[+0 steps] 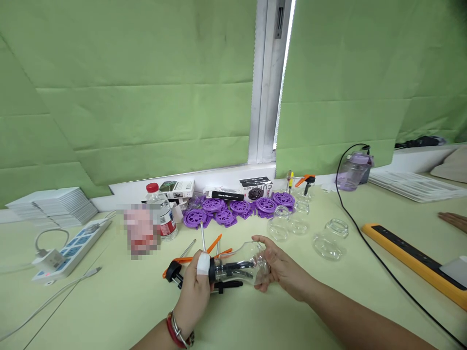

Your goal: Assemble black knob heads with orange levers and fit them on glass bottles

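Held sideways between both hands is a clear glass jar [245, 253] with a bulbous end and a dark stem-like part inside. My left hand [192, 292] is closed around the black lid [212, 270] at its narrow end; the thumb has a white wrapping. The fingers of my right hand [282, 267] curl round the jar's wide end. Next to my left hand on the table lies a black lid with a stem [174, 270]. Orange tools [214, 244] lie just beyond the jar. A black rod-like piece [232, 284] is partly hidden under it.
Purple round plastic parts [241, 208] lie in a row at the back. Several glass jars [330, 240] stand to the right. A red-capped bottle [160, 209] and a power strip [82, 243] are left; an orange-and-black bar [408, 260] and another person's hand [454, 221] are far right.
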{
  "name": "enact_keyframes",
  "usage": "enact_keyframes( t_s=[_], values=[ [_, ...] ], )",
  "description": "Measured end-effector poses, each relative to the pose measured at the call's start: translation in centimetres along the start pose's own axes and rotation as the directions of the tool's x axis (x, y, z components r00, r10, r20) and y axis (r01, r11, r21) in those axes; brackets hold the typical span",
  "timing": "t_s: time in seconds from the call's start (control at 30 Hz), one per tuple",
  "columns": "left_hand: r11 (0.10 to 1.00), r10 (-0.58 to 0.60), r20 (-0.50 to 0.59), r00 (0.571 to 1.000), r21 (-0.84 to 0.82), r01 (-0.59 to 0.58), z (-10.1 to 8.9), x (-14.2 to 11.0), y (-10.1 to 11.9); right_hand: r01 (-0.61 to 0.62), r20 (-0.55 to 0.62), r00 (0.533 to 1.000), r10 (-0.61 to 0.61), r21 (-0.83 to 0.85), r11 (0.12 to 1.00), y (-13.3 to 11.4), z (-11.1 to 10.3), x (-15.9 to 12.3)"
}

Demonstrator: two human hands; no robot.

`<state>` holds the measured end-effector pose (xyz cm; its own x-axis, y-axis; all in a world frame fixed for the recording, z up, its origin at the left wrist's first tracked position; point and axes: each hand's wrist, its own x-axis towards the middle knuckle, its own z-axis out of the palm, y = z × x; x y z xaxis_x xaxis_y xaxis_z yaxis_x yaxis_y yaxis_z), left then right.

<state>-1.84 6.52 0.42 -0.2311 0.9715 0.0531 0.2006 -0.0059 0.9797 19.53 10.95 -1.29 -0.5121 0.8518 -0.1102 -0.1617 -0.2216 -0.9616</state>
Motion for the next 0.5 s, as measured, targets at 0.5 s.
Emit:
enact_keyframes(
  t_s=[0.5],
  values=[
    [1.000,-0.005,-0.173,0.985,0.013,0.007,-0.3,0.3,-1.6,-0.026,0.236,0.972,0.021,0.020,0.999,-0.9,-1.5,-0.2]
  ],
)
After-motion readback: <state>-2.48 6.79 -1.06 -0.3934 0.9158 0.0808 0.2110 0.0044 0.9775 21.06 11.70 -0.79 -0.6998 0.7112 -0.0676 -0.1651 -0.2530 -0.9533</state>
